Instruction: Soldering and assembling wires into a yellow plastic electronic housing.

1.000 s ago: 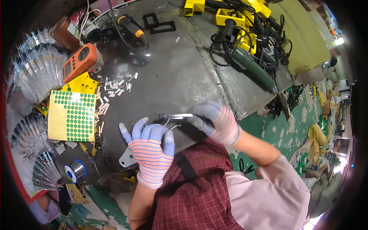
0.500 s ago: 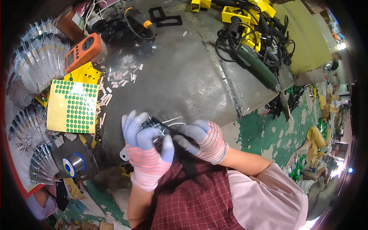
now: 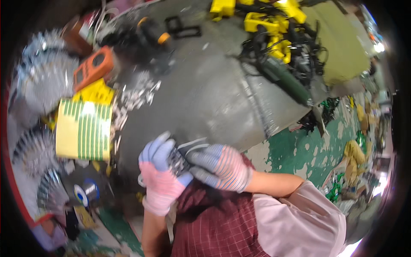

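Observation:
Both my hands wear striped pale gloves and meet close in front of the apron (image 3: pixel 209 218), at the near edge of the grey worktop (image 3: pixel 201 85). My left hand (image 3: pixel 162 173) is curled around a small dark part with metal bits (image 3: pixel 176 162). My right hand (image 3: pixel 222 168) closes on the same part from the other side. Thin pale wires (image 3: pixel 193 142) stick out above it. Fingers and motion blur hide much of the part, so its exact kind does not show. A light tab with a hole peeks out beside my left hand.
At left lie a yellow sheet of green dots (image 3: pixel 66 128), an orange meter (image 3: pixel 94 68), small pale pieces (image 3: pixel 135 92), a wire spool (image 3: pixel 87 192) and fanned bundles (image 3: pixel 47 81). Far right hold a green cylindrical tool (image 3: pixel 286 81) and yellow parts (image 3: pixel 261 23). Another person's sleeve (image 3: pixel 40 235) shows lower left.
My hands have drawn closer together around the dark part, the right one shifting left and slightly down. The worktop view has tilted slightly and blurred.

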Demonstrator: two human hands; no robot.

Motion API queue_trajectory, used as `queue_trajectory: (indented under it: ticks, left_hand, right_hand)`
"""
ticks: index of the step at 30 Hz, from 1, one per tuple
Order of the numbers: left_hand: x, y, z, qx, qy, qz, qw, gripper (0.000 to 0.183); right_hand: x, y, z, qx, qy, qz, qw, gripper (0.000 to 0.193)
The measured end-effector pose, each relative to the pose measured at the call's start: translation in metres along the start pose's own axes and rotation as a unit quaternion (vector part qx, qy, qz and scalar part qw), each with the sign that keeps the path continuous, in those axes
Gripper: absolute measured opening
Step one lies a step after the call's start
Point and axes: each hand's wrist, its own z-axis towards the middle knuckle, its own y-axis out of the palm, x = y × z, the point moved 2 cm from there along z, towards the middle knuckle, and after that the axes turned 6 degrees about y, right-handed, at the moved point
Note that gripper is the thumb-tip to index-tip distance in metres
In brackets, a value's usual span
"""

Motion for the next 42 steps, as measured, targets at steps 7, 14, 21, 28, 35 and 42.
queue_trajectory:
  ticks: [7,14,21,28,35,42]
  left_hand:
    - [0.001,0.009,-0.011,0.013,-0.021,0.086,0.996,0.077]
    - [0.015,-0.004,0.009,-0.058,-0.035,0.066,0.995,0.071]
    - [0.020,-0.005,0.012,-0.067,-0.033,0.093,0.993,0.070]
    - [0.022,-0.006,0.018,-0.071,-0.029,0.089,0.993,0.069]
    - [0.022,-0.006,0.017,-0.062,-0.043,0.092,0.993,0.069]
    - [0.023,-0.007,0.010,-0.063,-0.036,0.090,0.993,0.069]
  right_hand:
    - [0.011,0.017,-0.007,-0.020,-0.009,0.009,1.000,0.038]
    - [0.025,-0.044,0.004,-0.132,-0.005,0.118,0.984,0.028]
    - [0.111,-0.227,0.076,0.271,0.088,-0.102,0.953,0.021]
    - [0.233,-0.384,0.115,0.332,0.275,-0.376,0.820,0.036]
    - [0.243,-0.388,0.154,0.089,0.425,-0.552,0.712,0.041]
    - [0.192,-0.421,0.128,0.271,0.401,-0.488,0.726,0.049]
